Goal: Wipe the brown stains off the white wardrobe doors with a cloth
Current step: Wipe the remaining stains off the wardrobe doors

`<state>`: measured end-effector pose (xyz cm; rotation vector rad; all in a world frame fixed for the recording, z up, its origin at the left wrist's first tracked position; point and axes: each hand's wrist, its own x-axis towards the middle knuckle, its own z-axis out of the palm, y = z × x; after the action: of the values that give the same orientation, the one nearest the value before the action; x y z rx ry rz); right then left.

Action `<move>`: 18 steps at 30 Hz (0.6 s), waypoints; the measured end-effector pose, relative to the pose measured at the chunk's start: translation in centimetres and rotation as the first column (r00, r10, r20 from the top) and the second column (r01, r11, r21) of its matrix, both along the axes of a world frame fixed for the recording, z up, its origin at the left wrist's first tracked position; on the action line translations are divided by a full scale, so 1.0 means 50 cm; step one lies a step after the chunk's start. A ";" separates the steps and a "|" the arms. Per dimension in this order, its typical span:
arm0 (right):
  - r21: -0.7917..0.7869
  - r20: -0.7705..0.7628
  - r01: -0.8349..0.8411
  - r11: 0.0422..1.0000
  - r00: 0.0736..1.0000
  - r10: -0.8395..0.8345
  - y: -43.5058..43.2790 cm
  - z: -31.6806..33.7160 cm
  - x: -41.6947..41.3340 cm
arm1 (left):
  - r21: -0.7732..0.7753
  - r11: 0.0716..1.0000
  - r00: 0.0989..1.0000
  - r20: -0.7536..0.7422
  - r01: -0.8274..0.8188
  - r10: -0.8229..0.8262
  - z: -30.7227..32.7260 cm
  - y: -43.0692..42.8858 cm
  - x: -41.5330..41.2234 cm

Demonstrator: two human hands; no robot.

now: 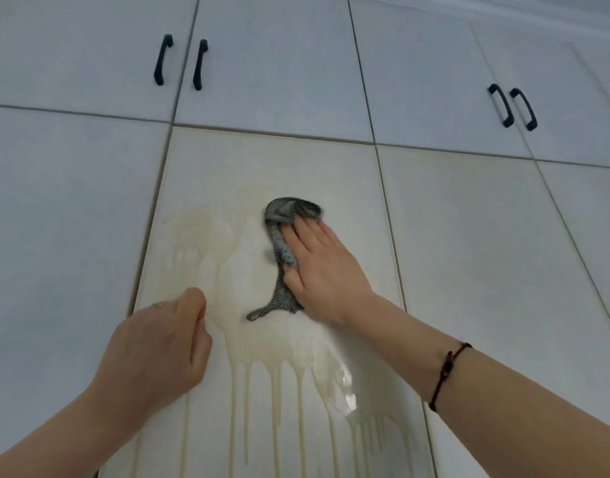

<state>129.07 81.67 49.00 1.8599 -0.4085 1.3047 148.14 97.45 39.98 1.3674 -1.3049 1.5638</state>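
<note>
A grey patterned cloth [282, 236] lies against the middle white wardrobe door [262, 160]. My right hand [320, 267] presses it flat with straight fingers, and the cloth's tail hangs down past my thumb. A pale brown stain [193, 225] smears the door left of the cloth. Brown drip streaks [262, 391] run down the door below both hands. My left hand [162, 343] rests against the door at lower left with its fingers curled in and nothing in it.
Two pairs of black handles [179, 63] [512, 106] sit on the upper doors. Dark gaps separate the door panels. A wet glossy patch [346, 391] shines below my right wrist. A dark string bracelet [446, 370] circles my right forearm.
</note>
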 end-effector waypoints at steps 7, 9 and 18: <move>0.238 0.484 -0.120 0.964 0.875 -0.011 0.024 0.167 0.069 | -0.026 1.000 0.992 0.124 0.001 0.003 -0.004 -0.005 0.029; 0.191 0.392 -0.124 0.974 0.919 0.040 0.032 0.157 0.069 | -0.065 0.998 0.996 0.089 0.010 -0.004 -0.003 -0.008 0.022; 0.170 0.137 0.071 0.983 0.986 -0.095 -0.069 0.036 -0.140 | -0.178 0.982 0.990 -0.131 -0.070 0.047 -0.009 -0.047 0.018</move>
<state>122.09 78.23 50.82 1.8668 -0.6821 1.3885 149.06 95.12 39.54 1.3756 -1.0278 1.5671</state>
